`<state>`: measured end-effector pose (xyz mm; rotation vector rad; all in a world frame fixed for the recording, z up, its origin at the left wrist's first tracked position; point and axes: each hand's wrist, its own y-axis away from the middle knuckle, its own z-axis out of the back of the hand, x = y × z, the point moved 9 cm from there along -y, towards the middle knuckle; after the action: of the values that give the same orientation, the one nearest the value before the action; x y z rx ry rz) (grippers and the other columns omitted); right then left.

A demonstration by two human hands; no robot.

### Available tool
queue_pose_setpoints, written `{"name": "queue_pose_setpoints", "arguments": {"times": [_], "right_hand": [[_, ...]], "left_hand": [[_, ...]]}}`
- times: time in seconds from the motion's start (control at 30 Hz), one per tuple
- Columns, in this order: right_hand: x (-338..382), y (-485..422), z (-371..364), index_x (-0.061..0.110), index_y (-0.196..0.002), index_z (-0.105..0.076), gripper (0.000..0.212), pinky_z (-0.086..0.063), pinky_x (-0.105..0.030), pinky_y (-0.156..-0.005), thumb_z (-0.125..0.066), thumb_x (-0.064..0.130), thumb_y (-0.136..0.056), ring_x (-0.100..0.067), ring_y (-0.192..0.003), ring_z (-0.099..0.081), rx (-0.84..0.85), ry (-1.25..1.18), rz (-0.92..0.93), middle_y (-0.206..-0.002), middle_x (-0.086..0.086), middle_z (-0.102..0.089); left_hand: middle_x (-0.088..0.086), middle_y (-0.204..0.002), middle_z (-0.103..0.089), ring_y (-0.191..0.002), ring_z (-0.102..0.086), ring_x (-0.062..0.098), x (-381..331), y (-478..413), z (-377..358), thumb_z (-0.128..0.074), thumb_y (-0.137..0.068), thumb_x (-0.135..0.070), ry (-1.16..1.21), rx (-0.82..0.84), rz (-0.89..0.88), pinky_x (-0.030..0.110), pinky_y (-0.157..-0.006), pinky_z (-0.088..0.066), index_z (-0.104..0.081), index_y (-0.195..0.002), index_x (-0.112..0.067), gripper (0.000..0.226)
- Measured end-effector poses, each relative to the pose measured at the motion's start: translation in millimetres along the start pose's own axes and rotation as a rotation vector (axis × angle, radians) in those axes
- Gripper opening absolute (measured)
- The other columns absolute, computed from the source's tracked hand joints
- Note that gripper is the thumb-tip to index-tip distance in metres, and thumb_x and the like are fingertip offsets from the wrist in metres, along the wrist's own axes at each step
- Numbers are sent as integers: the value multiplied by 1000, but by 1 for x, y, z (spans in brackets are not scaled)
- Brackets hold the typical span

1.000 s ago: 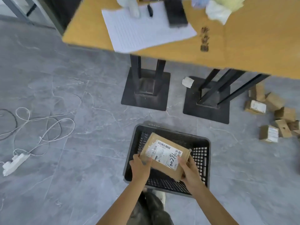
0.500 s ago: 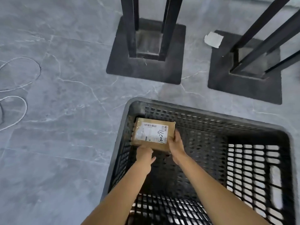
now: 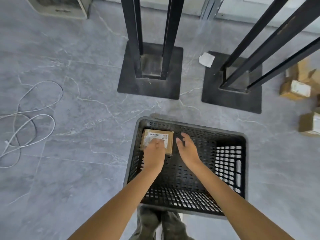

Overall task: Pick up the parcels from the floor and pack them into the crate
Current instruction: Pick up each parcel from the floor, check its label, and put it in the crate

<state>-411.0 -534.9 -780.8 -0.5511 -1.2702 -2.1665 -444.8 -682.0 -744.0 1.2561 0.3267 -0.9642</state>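
"How far along is the packing?"

"Barely begun, I'd say. One parcel (image 3: 155,133) lies flat in the crate (image 3: 188,179), tucked into its far left corner with the label up. The rest of the crate bottom shows bare mesh."

"And what's left?"

"A cluster of parcels (image 3: 294,90) on the floor (image 3: 86,153) off to the right, beyond the black metal legs (image 3: 131,32) (three or so that I can make out; the edge of view cuts off any others). All of those need fetching."

"What are the hands doing?"

"Both arms reach down into the crate. The left hand (image 3: 154,151) sits over the near half of the parcel, knuckles up, but it's smeared with motion — I can't tell whether the fingers grip it or only rest on it. The right hand (image 3: 187,149) is released — fingers loose, palm turned toward the parcel, just beside its right edge, holding nothing."

"Next job?"

"Probably out of the crate and over to that pile."
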Motion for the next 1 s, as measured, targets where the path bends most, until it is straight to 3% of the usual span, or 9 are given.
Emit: {"name": "queue_pose_setpoints", "arguments": {"times": [0.07, 0.17, 0.23, 0.33, 0.47, 0.53, 0.7, 0.87, 1.0], "right_hand": [[60, 46, 35, 10, -140, -41, 42, -35, -16, -83, -41, 25, -101, -25, -125, -48, -4, 1, 72, -137, -12, -50], [165, 110, 101, 4, -119, -58, 29, -32, -15, -62, -39, 19, -101, -22, -100, -56, -40, -9, 196, -107, -7, -60], [236, 149, 153, 6, -115, -60, 30, -31, -20, -67, -39, 22, -101, -23, -97, -56, -106, -6, 253, -104, -6, -61], [338, 208, 231, 10, -111, -61, 29, -33, -25, -69, -40, 25, -101, -20, -90, -57, -195, -22, 377, -98, -3, -62], [451, 298, 328, 10, -109, -65, 28, -46, -34, -85, -41, 21, -99, -23, -97, -61, -327, -64, 565, -104, -5, -68], [486, 352, 378, 11, -106, -65, 25, -47, -31, -80, -43, 19, -98, -25, -95, -64, -392, -86, 642, -102, -5, -69], [513, 473, 477, 9, -102, -67, 22, -48, -34, -85, -47, 17, -98, -20, -92, -64, -561, -133, 822, -96, -5, -70], [469, 558, 563, 16, -100, -66, 22, -46, -12, -81, -45, 18, -99, 10, -84, -61, -740, -171, 820, -90, 10, -67], [419, 610, 617, 14, -104, -67, 24, -48, -20, -88, -44, 17, -99, -4, -98, -63, -884, -152, 757, -100, 6, -69]], "left_hand": [[-6, -75, -57, -76, -57, 17, -72, 46, 23, -39, -98, -16, -25, -22, -134, 30, -69, -46, -60, -91, -11, 24], [0, -81, -62, -75, -59, 12, -185, 112, 60, -38, -99, -22, 3, -51, -316, 24, -68, -47, -62, -93, -9, 28], [-2, -81, -60, -71, -54, 0, -269, 155, 88, -39, -100, -24, 68, -55, -442, 10, -63, -40, -63, -92, -8, 30], [1, -71, -58, -62, -51, -1, -399, 224, 128, -40, -100, -22, 88, -56, -681, 13, -59, -39, -60, -83, -7, 30], [-6, -88, -63, -81, -55, -3, -529, 309, 160, -41, -98, -24, 59, -21, -888, 8, -71, -38, -62, -89, -12, 26], [-8, -94, -64, -88, -57, -1, -579, 354, 169, -41, -97, -28, 67, 20, -939, 5, -73, -37, -64, -96, -14, 27], [-16, -94, -62, -91, -54, -7, -665, 461, 175, -39, -92, -44, 31, 119, -1161, 3, -73, -35, -64, -96, -21, 35], [-15, -101, -63, -98, -55, -4, -699, 537, 139, -39, -94, -38, 23, 246, -1304, 7, -80, -37, -64, -100, -21, 30], [-17, -102, -62, -100, -52, -9, -698, 582, 91, -39, -98, -34, 5, 352, -1358, 7, -79, -35, -62, -102, -21, 27]]}}
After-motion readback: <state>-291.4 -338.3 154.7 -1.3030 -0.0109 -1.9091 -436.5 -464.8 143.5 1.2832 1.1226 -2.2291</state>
